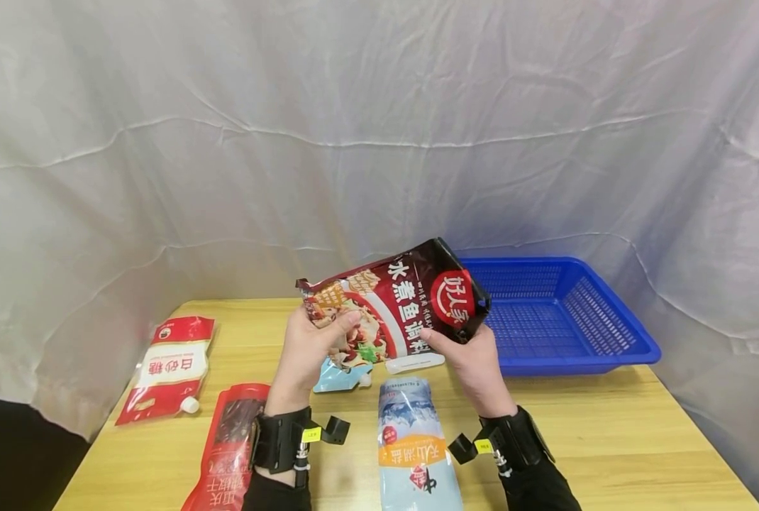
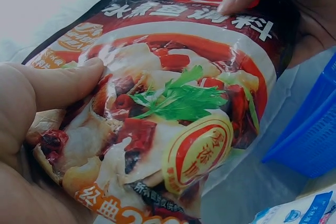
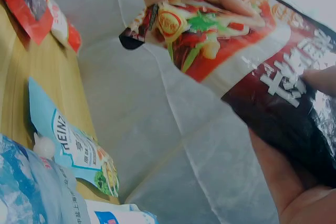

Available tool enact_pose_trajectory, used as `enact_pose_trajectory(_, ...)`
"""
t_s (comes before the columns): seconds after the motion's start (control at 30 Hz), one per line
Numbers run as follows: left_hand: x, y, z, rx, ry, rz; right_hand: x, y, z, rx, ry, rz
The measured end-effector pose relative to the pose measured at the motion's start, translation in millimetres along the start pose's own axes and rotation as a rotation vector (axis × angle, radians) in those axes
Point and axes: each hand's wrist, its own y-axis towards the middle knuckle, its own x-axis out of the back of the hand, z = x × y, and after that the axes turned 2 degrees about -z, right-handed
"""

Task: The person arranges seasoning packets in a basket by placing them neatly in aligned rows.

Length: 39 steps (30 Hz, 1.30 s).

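Glossy black-and-red plastic seasoning pouch (image 1: 394,301): probably soft, slick, fairly light; best held near both ends. Left hand (image 1: 307,349) and right hand (image 1: 474,363) grip it, thumbs on front.

And there's glossy plastic film on the pouch (image 1: 395,305)! Smooth plastic basket (image 1: 584,365) at 3 o'clock, wood-grained table (image 1: 609,440) at 5, creased cloth (image 1: 379,92) at 12!

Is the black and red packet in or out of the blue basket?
Out. The left hand and right hand hold the packet up in the air, not down inside the basket.
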Motion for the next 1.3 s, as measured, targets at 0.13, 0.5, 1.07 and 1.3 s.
enact_pose_trajectory(0.13, -0.7, 0.2, 0.5, 0.019, -0.008, -0.002, -3, -1, 1, -0.008, -0.020, -0.027)
enact_pose_trajectory(0.5, 3.3, 0.6, 2.9, 0.064, 0.007, 0.058, -5, -3, 2, 0.008, -0.002, -0.075)
enact_pose_trajectory(1.07, 13.7, 1.8, 4.9, 0.010, 0.052, 0.045, 16, -6, 15, 0.051, -0.121, -0.042)
enact_pose_trajectory(1.3, 23.2, 2.3, 3.7, -0.052, 0.080, 0.102, 22, -3, 21, 0.070, -0.174, 0.012)
